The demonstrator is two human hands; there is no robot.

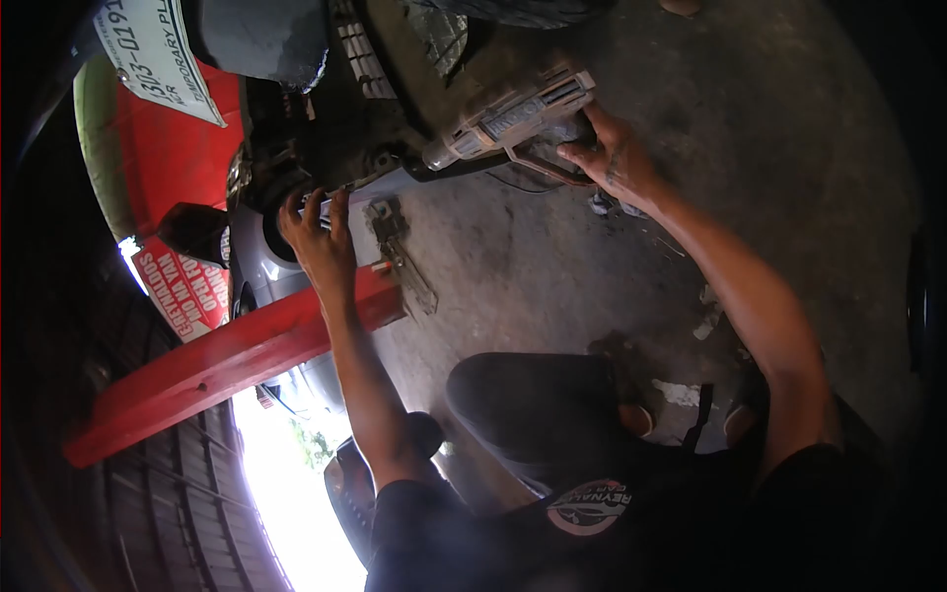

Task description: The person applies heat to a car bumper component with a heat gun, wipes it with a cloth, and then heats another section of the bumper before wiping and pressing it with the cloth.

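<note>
My right grip [614, 153] is closed around a gun-shaped tool [523, 113], held above the floor [513, 286], nozzle toward my left. My left grip [321, 240] is at a grey panel [254, 259]; whether it clasps, I cannot tell. A metal implement [402, 255] lies by the end of a red beam [237, 360].

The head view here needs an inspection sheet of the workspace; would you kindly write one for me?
Surface: grey floor, stained.
Things in hand: worn gun-shaped tool, nozzle pointing toward the grey vehicle panel side.
Clutter: metal piece on the floor, near the end of a red beam.
Grips: right hand holds the tool; left hand is at the panel, fingers bent, exact contact unclear.
Cables: thin dark line below the tool, possibly a cable.
Surroundings: temporary plate, red sign, ribbed wall.
</note>
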